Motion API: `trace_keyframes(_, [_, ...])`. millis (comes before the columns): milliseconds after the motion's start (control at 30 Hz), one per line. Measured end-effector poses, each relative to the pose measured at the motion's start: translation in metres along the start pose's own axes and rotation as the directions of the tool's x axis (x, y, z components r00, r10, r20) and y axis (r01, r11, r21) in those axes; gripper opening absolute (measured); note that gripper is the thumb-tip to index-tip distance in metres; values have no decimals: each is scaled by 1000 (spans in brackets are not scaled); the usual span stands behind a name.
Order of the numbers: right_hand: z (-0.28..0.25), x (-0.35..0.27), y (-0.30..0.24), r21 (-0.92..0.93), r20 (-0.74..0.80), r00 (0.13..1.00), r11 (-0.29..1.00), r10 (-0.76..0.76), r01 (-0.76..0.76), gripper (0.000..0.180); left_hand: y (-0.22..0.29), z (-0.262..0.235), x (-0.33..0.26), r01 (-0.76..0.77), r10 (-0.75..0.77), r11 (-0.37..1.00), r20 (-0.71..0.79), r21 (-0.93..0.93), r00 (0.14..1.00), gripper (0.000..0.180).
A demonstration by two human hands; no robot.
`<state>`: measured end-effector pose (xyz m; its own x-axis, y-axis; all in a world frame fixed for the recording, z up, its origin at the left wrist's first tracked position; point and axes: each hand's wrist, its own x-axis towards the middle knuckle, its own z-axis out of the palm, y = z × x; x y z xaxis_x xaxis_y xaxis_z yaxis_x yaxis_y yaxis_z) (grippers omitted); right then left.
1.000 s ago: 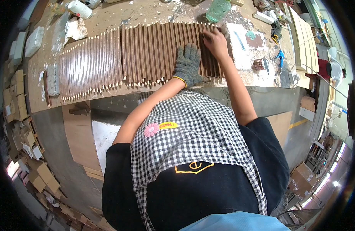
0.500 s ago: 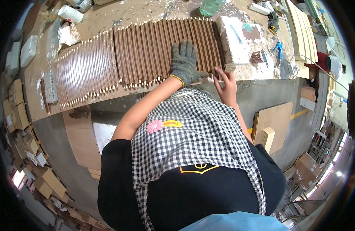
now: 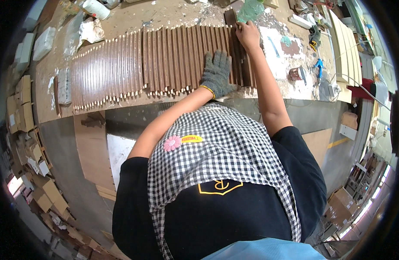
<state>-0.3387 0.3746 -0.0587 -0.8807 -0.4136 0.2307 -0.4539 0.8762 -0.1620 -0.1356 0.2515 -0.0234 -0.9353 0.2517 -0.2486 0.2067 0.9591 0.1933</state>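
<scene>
A row of narrow brown wooden strips (image 3: 173,60) with pale ends lies side by side across the workbench. My left hand (image 3: 216,71), in a dark grey knitted glove with a yellow cuff, lies flat on the strips toward the row's right end, fingers stretched out. My bare right hand (image 3: 248,35) is at the far right corner of the row, its fingers closed on the far end of a darker brown strip (image 3: 237,52). That strip sits tilted against the others. Just beyond the right hand stands a green translucent bottle (image 3: 251,9).
Right of the row are a paint-stained white board (image 3: 272,45), a brown-smeared cup (image 3: 297,74) and a blue tool (image 3: 319,66). At the left lie a crumpled white cloth or paper (image 3: 91,31) and a wrapped block (image 3: 65,86). The workbench's front edge (image 3: 121,106) runs before me.
My right hand has moved from the row's near right corner to its far right corner and closed on a strip there. My left hand stays flat on the strips.
</scene>
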Motion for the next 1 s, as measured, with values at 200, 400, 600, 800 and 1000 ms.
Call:
trace_keyframes(200, [-25,-54,-23,63,98,995,997,34,-40,41,-8,-5,-7,17,-16,998,10,-61,1000,126])
trace_keyframes(400, [-76,-149,-36,89,192,977,990,90,-109,45,-35,-39,17,28,-18,966,42,-258,999,103])
trace_keyframes(600, [-136,-212,-37,443,272,887,770,373,-459,39,-96,-28,132,57,-61,945,0,-323,998,85])
trace_keyframes(800, [-159,-232,-19,483,157,842,703,517,-521,37,-164,8,237,-26,-40,913,-152,-408,988,80])
trace_keyframes(1000, [-167,-219,23,543,-45,775,666,630,-511,38,-146,4,265,65,-27,882,86,-467,996,68])
